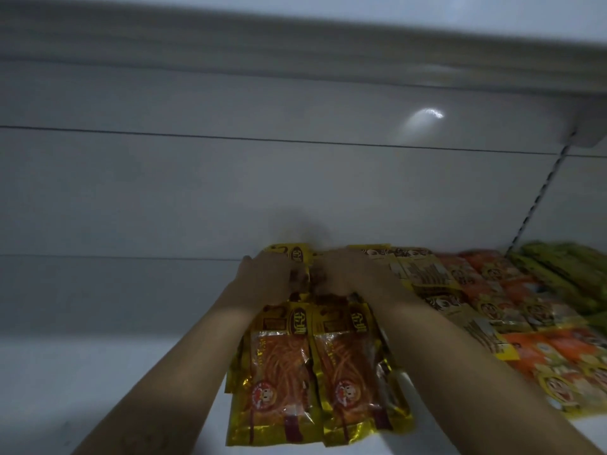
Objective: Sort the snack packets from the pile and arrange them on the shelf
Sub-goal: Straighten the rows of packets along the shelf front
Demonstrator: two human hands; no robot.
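Observation:
Gold snack packets (295, 376) with orange strips lie side by side on the white shelf (98, 372), between my forearms. Behind them more gold packets (295, 254) lie against the back panel. My left hand (262, 277) and my right hand (348, 274) are both on these rear packets, fingers curled round their edges. The image is blurred, so the exact grip is hard to make out.
To the right lie rows of other packets: gold ones with pale labels (427, 274), orange ones (532, 323) and green ones (571, 270). A slotted upright (538, 198) runs up the back panel. An upper shelf (295, 57) hangs overhead.

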